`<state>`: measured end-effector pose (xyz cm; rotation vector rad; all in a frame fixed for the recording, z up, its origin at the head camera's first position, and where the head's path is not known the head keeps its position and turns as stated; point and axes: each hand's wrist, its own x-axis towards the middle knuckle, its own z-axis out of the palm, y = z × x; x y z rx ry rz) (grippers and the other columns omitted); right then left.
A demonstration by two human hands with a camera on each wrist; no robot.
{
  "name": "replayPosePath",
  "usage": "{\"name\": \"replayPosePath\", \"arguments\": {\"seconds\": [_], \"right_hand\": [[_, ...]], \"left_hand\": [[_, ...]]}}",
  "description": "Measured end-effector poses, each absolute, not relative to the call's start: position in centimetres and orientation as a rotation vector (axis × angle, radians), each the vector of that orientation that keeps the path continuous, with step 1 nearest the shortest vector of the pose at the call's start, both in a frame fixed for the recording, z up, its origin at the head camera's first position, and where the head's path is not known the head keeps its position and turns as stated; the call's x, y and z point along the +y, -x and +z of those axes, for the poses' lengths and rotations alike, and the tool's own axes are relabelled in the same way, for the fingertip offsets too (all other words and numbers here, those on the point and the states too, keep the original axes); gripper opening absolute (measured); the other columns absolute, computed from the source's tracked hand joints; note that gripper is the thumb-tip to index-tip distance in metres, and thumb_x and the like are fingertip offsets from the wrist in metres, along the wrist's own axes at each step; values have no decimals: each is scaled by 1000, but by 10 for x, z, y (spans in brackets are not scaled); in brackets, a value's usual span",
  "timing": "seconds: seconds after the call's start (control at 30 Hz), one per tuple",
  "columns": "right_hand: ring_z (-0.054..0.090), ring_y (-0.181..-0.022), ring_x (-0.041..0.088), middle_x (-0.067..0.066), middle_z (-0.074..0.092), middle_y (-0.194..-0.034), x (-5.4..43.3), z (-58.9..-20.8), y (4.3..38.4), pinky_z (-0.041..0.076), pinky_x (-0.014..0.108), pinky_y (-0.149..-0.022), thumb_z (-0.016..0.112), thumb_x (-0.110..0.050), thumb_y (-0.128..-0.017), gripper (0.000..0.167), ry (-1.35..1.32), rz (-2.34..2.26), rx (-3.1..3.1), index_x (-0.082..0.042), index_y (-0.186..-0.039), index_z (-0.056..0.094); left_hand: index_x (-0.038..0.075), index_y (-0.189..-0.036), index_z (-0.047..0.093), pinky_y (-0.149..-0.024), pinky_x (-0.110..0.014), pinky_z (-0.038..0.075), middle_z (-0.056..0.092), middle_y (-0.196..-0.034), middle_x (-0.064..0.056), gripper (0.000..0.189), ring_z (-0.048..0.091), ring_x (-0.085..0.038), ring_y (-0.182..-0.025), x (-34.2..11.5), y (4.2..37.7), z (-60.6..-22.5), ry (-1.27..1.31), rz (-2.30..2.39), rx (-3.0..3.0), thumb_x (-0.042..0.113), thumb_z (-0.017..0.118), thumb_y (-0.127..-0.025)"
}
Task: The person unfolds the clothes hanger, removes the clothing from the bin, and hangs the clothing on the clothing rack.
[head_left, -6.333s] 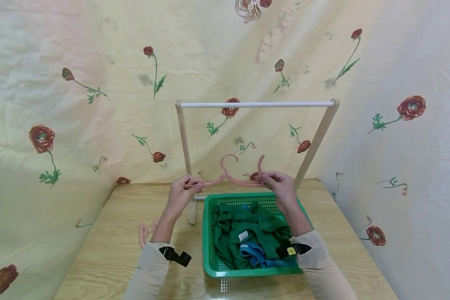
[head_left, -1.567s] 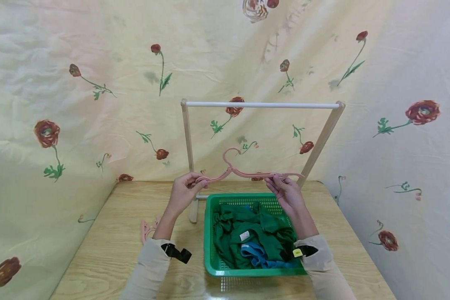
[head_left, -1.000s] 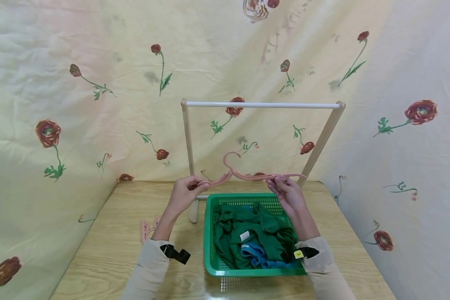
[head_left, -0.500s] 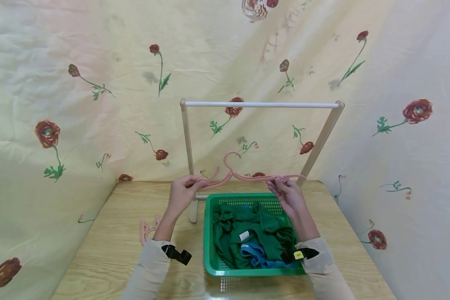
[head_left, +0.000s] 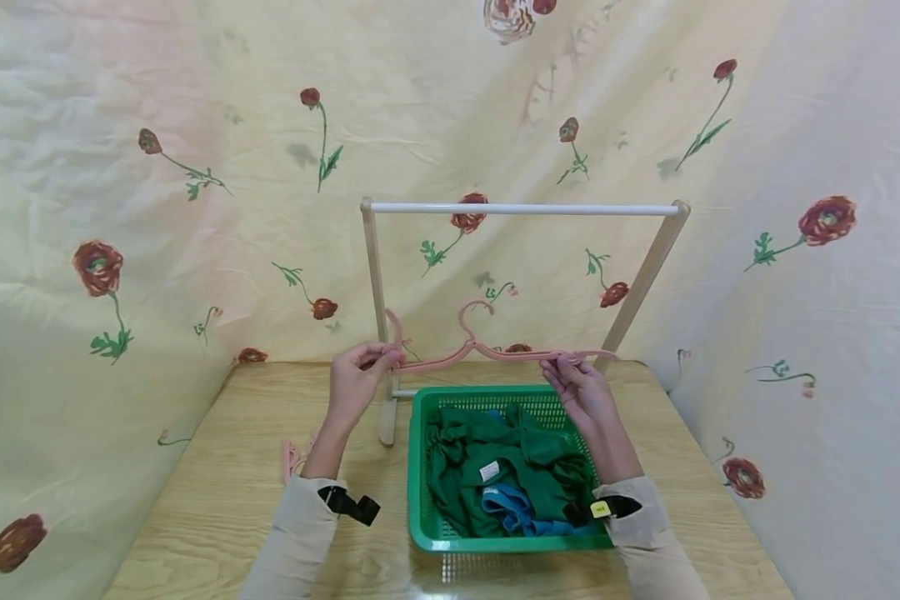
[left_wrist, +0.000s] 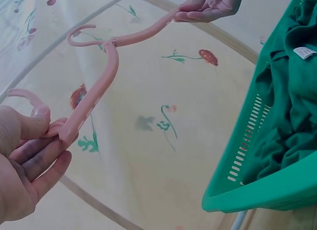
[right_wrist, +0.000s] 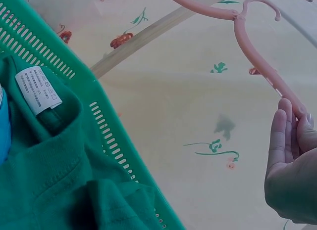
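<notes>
A pink folding clothes hanger (head_left: pixel 450 362) is held up above the back of the basket, its hook upward. My left hand (head_left: pixel 354 385) pinches its left end between thumb and fingers, where a curved end piece (left_wrist: pixel 28 97) sticks up past the thumb. At the other end my right hand (head_left: pixel 585 398) pinches the arm; the end piece there (head_left: pixel 600 354) points outward to the right, in line with the arm. Below lies a green plastic basket (head_left: pixel 416 500) with green clothes (head_left: pixel 465 450), a white label (right_wrist: pixel 38 89) and a blue garment (head_left: pixel 506 504) in it.
Behind the hanger stands a rack with a white top bar (head_left: pixel 525 209) and wooden legs (head_left: pixel 648 275). Another pink hanger (head_left: pixel 292 460), folded, lies on the wooden table (head_left: pixel 232 500), partly behind my left forearm. A flowered cloth (head_left: pixel 232 250) hangs around the table.
Over the last second the left end piece swings out from beside the arm to stand upright, and the left hand shifts slightly left. Earlier, the right end piece turned from upright to pointing outward.
</notes>
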<state>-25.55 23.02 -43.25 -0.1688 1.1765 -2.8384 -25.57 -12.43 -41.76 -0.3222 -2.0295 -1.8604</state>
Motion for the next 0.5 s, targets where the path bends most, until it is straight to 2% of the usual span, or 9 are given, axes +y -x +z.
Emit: {"name": "replayPosePath", "arguments": {"seconds": [0.17, 0.33, 0.5], "right_hand": [[77, -94, 16, 8, 78, -97, 233, -433, 253, 59, 25, -88, 43, -2, -107, 30, 186, -2839, 1133, -4, -96, 71], [77, -93, 18, 9, 77, -95, 234, -431, 250, 60, 26, -87, 42, -2, -107, 32, 159, -2869, 1055, -3, -95, 71], [77, -92, 20, 11, 77, -95, 233, -430, 249, 60, 27, -87, 41, -1, -107, 33, 136, -2887, 968, -1, -96, 72]], "left_hand": [[-6, -95, 76, -69, -17, 55, 76, -92, -25, 18, 71, 0, -74, -125, 251, -416, 296, -1861, -1995, 10, 78, -90], [-10, -95, 73, -71, -19, 58, 76, -91, -27, 17, 72, -2, -73, -123, 248, -416, 274, -1910, -1916, 7, 76, -90], [-11, -98, 72, -74, -24, 61, 79, -87, -13, 23, 73, -4, -75, -121, 243, -415, 254, -1971, -1857, 9, 78, -90]]}}
